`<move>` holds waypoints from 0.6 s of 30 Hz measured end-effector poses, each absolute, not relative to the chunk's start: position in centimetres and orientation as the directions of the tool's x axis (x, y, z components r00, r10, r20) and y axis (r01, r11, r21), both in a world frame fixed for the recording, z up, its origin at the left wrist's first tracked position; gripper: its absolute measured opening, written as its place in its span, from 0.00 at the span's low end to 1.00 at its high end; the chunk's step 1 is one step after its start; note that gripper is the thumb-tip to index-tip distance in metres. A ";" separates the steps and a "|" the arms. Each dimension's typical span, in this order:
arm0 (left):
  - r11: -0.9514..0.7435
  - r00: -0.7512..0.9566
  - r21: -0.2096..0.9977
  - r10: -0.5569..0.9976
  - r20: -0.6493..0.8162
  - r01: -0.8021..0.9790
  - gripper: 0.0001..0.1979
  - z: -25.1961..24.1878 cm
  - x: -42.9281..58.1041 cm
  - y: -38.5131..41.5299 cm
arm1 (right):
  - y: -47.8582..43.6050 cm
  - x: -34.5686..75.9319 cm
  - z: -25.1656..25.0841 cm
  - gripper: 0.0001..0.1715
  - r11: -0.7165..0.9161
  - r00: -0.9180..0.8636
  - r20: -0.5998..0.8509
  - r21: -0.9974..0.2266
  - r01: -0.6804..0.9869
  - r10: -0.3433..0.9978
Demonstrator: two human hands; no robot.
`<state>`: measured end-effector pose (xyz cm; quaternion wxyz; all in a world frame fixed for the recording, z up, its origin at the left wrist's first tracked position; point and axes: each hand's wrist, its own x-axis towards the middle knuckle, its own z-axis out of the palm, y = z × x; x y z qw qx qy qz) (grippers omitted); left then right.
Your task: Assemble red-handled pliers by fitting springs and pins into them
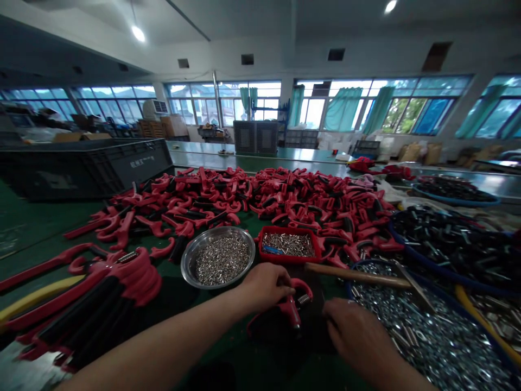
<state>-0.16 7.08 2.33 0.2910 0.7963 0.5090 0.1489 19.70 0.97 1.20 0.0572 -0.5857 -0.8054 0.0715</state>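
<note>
on green bench (49, 255), left hand (264, 287) holds red spring gripper (291, 309) pointing down

Lettering (141, 161) on black crate (81, 176): illegible, abbr. none.

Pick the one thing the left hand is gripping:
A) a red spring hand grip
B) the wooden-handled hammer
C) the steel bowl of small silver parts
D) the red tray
A: the left hand is closed over the red spring hand grip, with its coiled spring showing just past the fingers.
</note>
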 end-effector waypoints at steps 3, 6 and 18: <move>-0.335 0.401 0.520 0.916 -0.016 0.786 0.10 2.7 -0.2 6.6 | 0.8 20.0 0.9 0.20 0.326 -0.330 -0.004 -0.153 0.933 0.944; -0.355 0.394 0.449 0.919 0.006 0.820 0.10 3.0 0.0 6.3 | 0.7 20.7 0.5 0.24 0.316 -0.306 0.083 -0.325 0.891 0.948; -0.461 0.511 0.319 0.855 -0.091 0.828 0.09 4.0 0.1 7.9 | 1.4 20.2 1.1 0.16 0.046 -0.010 0.046 -0.938 0.343 0.999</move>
